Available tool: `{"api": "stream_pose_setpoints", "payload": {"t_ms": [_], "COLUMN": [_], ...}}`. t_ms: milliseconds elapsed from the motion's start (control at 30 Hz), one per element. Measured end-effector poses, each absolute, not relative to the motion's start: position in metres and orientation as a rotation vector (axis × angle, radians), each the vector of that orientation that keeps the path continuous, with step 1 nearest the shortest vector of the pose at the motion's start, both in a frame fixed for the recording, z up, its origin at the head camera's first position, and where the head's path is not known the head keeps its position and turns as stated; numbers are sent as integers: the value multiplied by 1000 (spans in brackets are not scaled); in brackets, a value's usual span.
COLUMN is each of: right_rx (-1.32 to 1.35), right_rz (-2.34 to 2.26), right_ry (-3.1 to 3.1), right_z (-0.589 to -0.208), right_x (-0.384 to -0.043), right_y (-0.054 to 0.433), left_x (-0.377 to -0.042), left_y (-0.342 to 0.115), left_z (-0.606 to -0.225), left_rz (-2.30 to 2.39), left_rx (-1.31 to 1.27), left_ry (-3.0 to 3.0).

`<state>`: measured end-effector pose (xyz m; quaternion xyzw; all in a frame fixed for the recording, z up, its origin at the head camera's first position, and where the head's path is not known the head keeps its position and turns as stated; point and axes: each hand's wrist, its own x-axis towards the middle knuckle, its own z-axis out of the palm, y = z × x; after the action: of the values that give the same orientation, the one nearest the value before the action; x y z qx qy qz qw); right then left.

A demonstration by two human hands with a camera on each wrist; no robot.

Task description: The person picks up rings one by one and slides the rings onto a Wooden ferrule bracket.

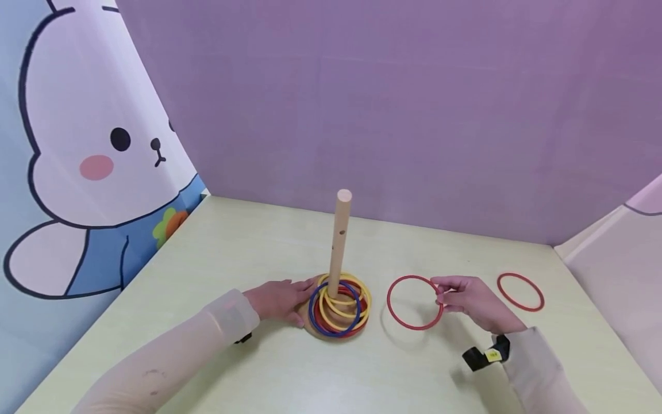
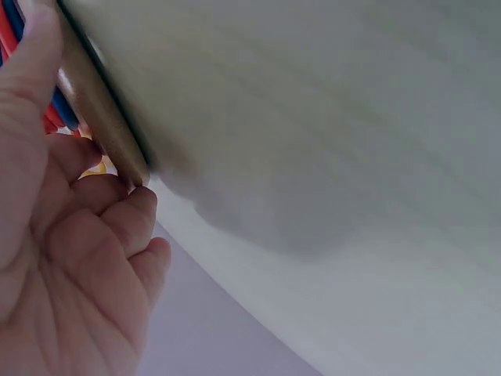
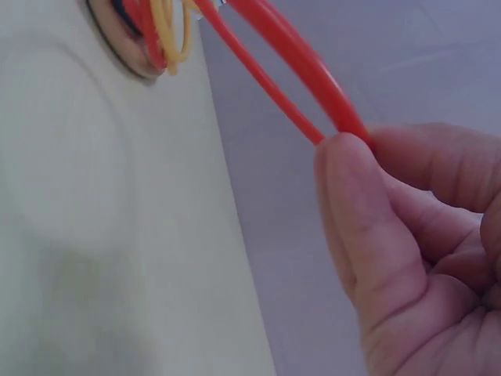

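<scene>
A wooden peg [image 1: 339,241] stands upright on a round wooden base [image 2: 106,117]. Around its foot lie several yellow, blue and red rings in a loose pile, a blue ring [image 1: 311,312] uppermost at the front. My left hand [image 1: 279,300] holds the base by its left side, thumb toward the front and fingers at the far edge. To the right of the peg, my right hand [image 1: 473,299] pinches a red ring [image 1: 416,328] between thumb and fingertips, at the ring's right side. That ring hangs over the table and casts a shadow there.
Another red ring [image 1: 542,299] lies flat on the table, right of my right hand. Behind the pale tabletop [image 1: 258,236] rises a purple cloth backdrop [image 1: 388,115]. A cartoon-printed sheet [image 1: 67,144] hangs along the left, and a pale sheet borders the right edge.
</scene>
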<state>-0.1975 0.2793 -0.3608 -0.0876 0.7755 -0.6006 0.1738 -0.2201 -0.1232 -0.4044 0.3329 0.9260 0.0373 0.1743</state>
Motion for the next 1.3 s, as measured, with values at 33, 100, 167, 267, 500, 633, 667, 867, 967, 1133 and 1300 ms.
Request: {"api": "stream_pose_setpoints", "payload": {"t_ms": [33, 100, 167, 267, 500, 633, 667, 867, 967, 1133, 1300], "right_rx": [-241, -225, -207, -203, -217, -237, -245, -272, -286, -310, -312], "right_rz": [-1717, -1743, -1768, -1831, -1970, -1940, -1928, -1883, -1864, -1922, -1959], "right_ry": [2207, 2225, 2239, 2240, 2192, 2236, 2252, 2296, 2303, 2239, 2208], "right_z": [-359, -354, -350, -343, -327, -318, -315, -302, -293, -279, -265], "right_x": [-197, -196, -195, -193, -192, -192, -193, -197, -197, -198, -200], "right_y": [279, 277, 274, 270, 263, 261, 260, 255, 253, 251, 244], "left_x": [-219, -218, -216, -214, -210, -210, -210, -209, -209, -210, -210], "left_y": [-123, -124, -125, -128, -132, -134, -135, -137, -137, -134, -134], "left_z": [-405, -406, -407, -408, -411, -414, -414, -412, -410, -407, -407], "left_rz": [99, 75, 67, 66, 91, 101, 104, 99, 105, 122, 131], "left_rx": [960, 977, 987, 998, 1049, 1064, 1069, 1091, 1084, 1058, 1051], "left_ry": [2632, 2644, 2650, 2655, 2650, 2651, 2652, 2657, 2655, 2646, 2639]}}
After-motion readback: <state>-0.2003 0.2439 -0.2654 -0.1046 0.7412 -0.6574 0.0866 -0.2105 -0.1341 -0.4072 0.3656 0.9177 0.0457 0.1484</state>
